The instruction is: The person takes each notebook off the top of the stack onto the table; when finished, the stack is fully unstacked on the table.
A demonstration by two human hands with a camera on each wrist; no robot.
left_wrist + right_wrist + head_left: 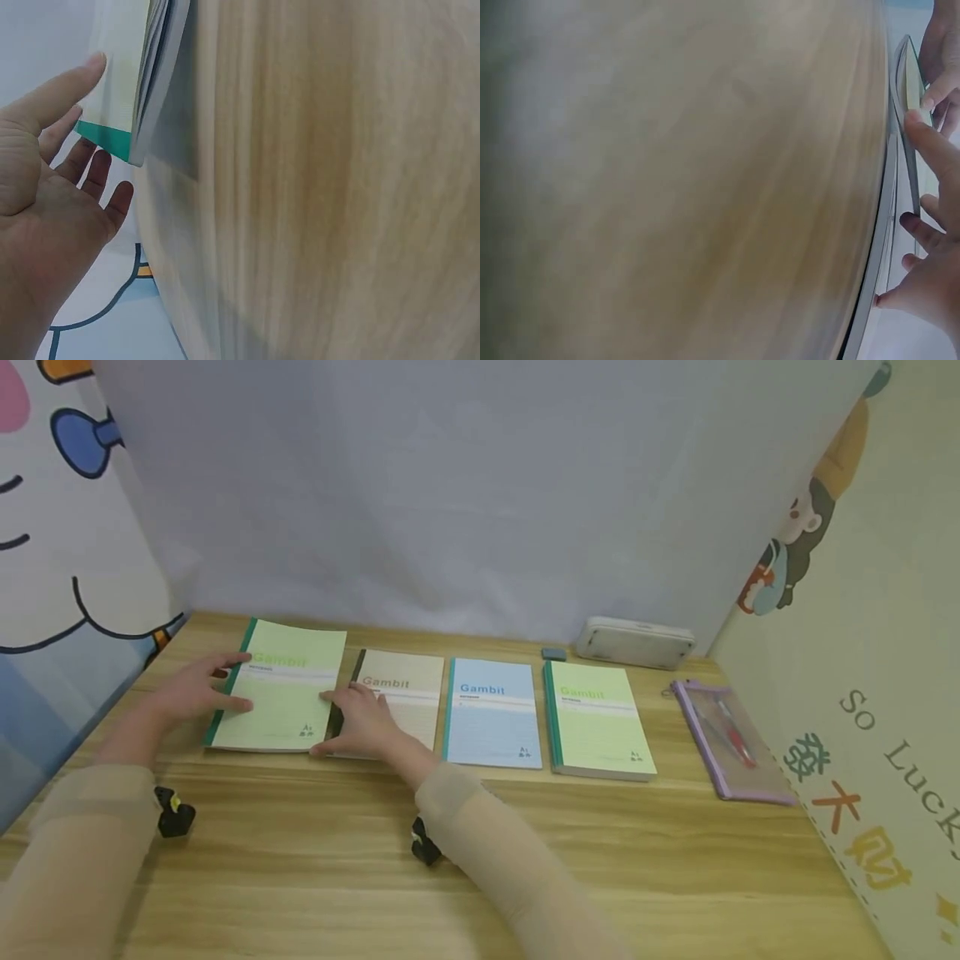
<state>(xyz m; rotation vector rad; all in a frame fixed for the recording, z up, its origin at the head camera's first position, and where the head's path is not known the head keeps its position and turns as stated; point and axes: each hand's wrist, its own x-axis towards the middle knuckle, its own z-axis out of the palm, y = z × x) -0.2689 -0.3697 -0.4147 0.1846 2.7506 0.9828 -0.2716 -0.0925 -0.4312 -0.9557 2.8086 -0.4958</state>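
Observation:
A pale green notebook with a green spine is at the left end of the row. My left hand holds it at the spine side; in the left wrist view the thumb lies over the cover and the fingers are around the spine edge. A gap shows between the notebook and the table there. My right hand grips its right side near the lower corner, with the thumb against the cover in the right wrist view. That hand is over a beige notebook with a dark spine, hiding part of it.
To the right lie a blue notebook and another pale green notebook, which looks thicker. Behind them are a small blue-grey block and a whitish case. A purple-edged zip pouch with pens lies by the right wall.

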